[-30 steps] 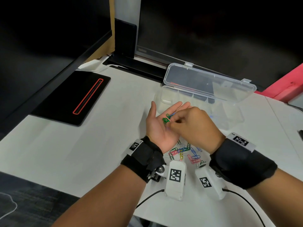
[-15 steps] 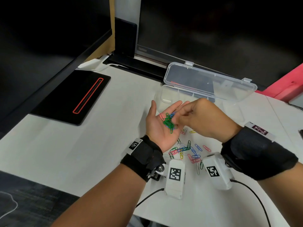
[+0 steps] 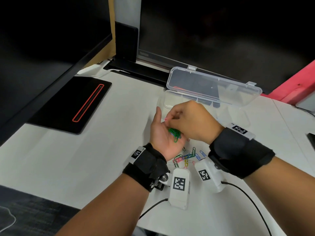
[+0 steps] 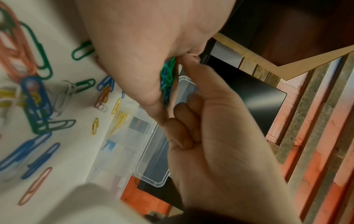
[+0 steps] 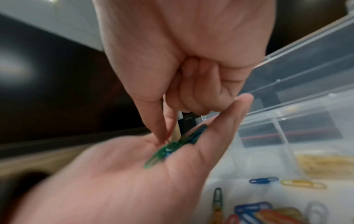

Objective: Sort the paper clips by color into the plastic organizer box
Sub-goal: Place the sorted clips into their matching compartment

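My left hand (image 3: pixel 162 138) lies palm up over the white table and carries a small bunch of green and blue paper clips (image 3: pixel 174 133). My right hand (image 3: pixel 172 120) hovers over that palm with its fingers curled; thumb and forefinger pinch at a pink clip (image 3: pixel 165 119) by the left fingers. The right wrist view shows those fingertips (image 5: pixel 162 136) pressing down beside the green clips (image 5: pixel 172 148). The clear plastic organizer box (image 3: pixel 163 99) stands just beyond both hands with its lid (image 3: pixel 213 86) open. Loose mixed clips (image 3: pixel 185 156) lie under my wrists.
One box compartment holds yellow clips (image 5: pixel 325 163). A black pad with a red line (image 3: pixel 71 104) lies at the left. Dark monitors and a stand (image 3: pixel 136 70) line the back. A red object (image 3: pixel 298 82) sits at the far right, a dark device (image 3: pixel 311 138) at the right edge.
My right hand first drew right, off the left palm, then came back left over it, and its fingertips closed at the pink clip. The left hand stayed palm up.
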### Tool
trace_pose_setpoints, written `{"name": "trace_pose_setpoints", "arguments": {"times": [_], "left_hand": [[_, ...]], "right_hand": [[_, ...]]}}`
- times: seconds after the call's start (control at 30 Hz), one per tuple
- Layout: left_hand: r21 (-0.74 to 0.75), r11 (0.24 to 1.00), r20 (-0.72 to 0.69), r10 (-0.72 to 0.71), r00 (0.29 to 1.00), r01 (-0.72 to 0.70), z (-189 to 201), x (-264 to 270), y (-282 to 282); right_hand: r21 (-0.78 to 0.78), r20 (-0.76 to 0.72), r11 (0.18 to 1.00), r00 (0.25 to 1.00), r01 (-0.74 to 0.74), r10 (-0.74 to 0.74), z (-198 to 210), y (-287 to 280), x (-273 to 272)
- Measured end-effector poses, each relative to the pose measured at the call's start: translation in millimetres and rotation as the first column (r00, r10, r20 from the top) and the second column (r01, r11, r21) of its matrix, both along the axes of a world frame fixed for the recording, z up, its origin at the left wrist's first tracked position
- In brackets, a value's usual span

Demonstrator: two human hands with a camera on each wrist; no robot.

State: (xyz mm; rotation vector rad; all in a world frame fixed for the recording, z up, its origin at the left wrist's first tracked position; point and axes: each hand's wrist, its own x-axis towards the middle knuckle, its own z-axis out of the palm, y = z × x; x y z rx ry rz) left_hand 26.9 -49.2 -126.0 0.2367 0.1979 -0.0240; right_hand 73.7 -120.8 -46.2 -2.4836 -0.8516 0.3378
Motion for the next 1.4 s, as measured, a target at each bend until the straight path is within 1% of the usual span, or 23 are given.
{"name": "trace_pose_setpoints", "arguments": {"times": [0.03, 0.07, 0.1, 0.17, 0.2, 0.27, 0.3, 0.33, 0.37, 0.43, 0.5, 0.57, 0.63, 0.7, 0.77, 0.87, 0.97, 1.03, 1.1, 1.17, 1.33, 1.4], "left_hand": [[-0.008, 1.0, 0.009, 0.012, 1.0, -0.012, 0.7, 0.0, 0.2], [-0.023, 0.999, 0.016, 0.029, 0.999, -0.028, 1.5, -0.1, 1.6], [-0.043, 0.998, 0.016, 0.055, 0.998, -0.054, 2.3, -0.9, 4.4], [-0.1, 0.988, 0.002, 0.121, 0.993, -0.12, 2.9, -2.3, 14.0], [-0.126, 0.981, 0.002, 0.151, 0.989, -0.149, 3.0, -3.3, 19.0], [-0.163, 0.969, 0.013, 0.192, 0.981, -0.188, 3.0, -5.1, 26.1], [-0.171, 0.965, 0.018, 0.204, 0.979, -0.198, 3.0, -5.5, 27.5], [-0.176, 0.963, 0.023, 0.211, 0.977, -0.203, 3.2, -5.8, 28.0], [-0.172, 0.963, 0.023, 0.215, 0.976, -0.208, 3.6, -6.6, 27.9], [-0.158, 0.963, 0.018, 0.224, 0.974, -0.219, 4.1, -7.0, 27.9], [-0.155, 0.96, 0.006, 0.239, 0.971, -0.235, 3.6, -6.6, 29.0], [-0.155, 0.954, -0.013, 0.257, 0.966, -0.256, 2.4, -5.8, 30.6], [-0.15, 0.952, -0.024, 0.265, 0.964, -0.266, 1.9, -4.1, 31.1], [-0.139, 0.954, -0.03, 0.265, 0.964, -0.266, 1.8, -2.4, 31.1], [-0.135, 0.953, -0.034, 0.269, 0.963, -0.271, 2.1, -1.4, 31.6], [-0.137, 0.95, -0.038, 0.279, 0.959, -0.282, 2.6, -0.1, 34.0], [-0.137, 0.949, -0.041, 0.281, 0.959, -0.284, 3.0, 0.8, 35.0], [-0.141, 0.95, -0.037, 0.276, 0.96, -0.278, 3.1, 1.4, 35.3], [-0.146, 0.951, -0.034, 0.272, 0.962, -0.274, 3.0, 1.9, 35.7], [-0.15, 0.95, -0.031, 0.271, 0.962, -0.273, 3.3, 2.5, 35.6], [-0.135, 0.958, -0.019, 0.255, 0.967, -0.255, 3.9, 3.0, 34.1], [-0.113, 0.963, -0.015, 0.244, 0.97, -0.244, 3.7, 2.5, 34.4]], "right_hand": [[0.11, -0.105, 0.993, 0.994, 0.044, -0.032, 4.4, -1.7, 0.2], [0.224, -0.226, 0.967, 0.972, 0.118, -0.066, 9.0, -5.1, 1.3], [0.32, -0.341, 0.924, 0.936, 0.209, -0.094, 13.2, -11.4, 3.2], [0.471, -0.546, 0.79, 0.833, 0.393, -0.088, 18.3, -28.9, 9.8], [0.513, -0.646, 0.712, 0.762, 0.481, -0.049, 18.8, -38.4, 13.4], [0.51, -0.794, 0.592, 0.606, 0.623, 0.046, 12.8, -57.0, 19.6], [0.493, -0.837, 0.55, 0.54, 0.674, 0.088, 7.7, -64.3, 22.6], [0.482, -0.861, 0.509, 0.492, 0.713, 0.127, 3.5, -69.9, 24.7], [0.475, -0.874, 0.467, 0.459, 0.745, 0.157, -1.4, -73.4, 27.1], [0.464, -0.886, 0.4, 0.428, 0.791, 0.181, -8.1, -74.7, 31.9], [0.46, -0.888, 0.363, 0.425, 0.81, 0.176, -11.0, -70.4, 36.8], [0.462, -0.887, 0.347, 0.43, 0.816, 0.17, -10.4, -62.4, 42.3], [0.466, -0.884, 0.35, 0.447, 0.813, 0.137, -7.8, -53.3, 49.6], [0.47, -0.876, 0.375, 0.475, 0.799, 0.087, -4.6, -43.5, 58.1], [0.488, -0.858, 0.395, 0.511, 0.778, 0.054, -2.2, -33.2, 65.7], [0.537, -0.805, 0.411, 0.593, 0.737, -0.01, -2.4, -16.2, 74.0], [0.593, -0.732, 0.399, 0.675, 0.7, -0.096, -9.4, -0.4, 80.0], [0.622, -0.684, 0.392, 0.714, 0.678, -0.148, -14.2, 7.7, 82.5], [0.641, -0.669, 0.358, 0.723, 0.679, -0.174, -17.2, 11.7, 84.6], [0.649, -0.675, 0.336, 0.72, 0.683, -0.161, -18.7, 12.5, 87.1], [0.652, -0.655, 0.358, 0.735, 0.668, -0.177, -18.6, 9.0, 88.7], [0.656, -0.629, 0.379, 0.75, 0.652, -0.202, -14.0, 6.3, 84.4]]}}
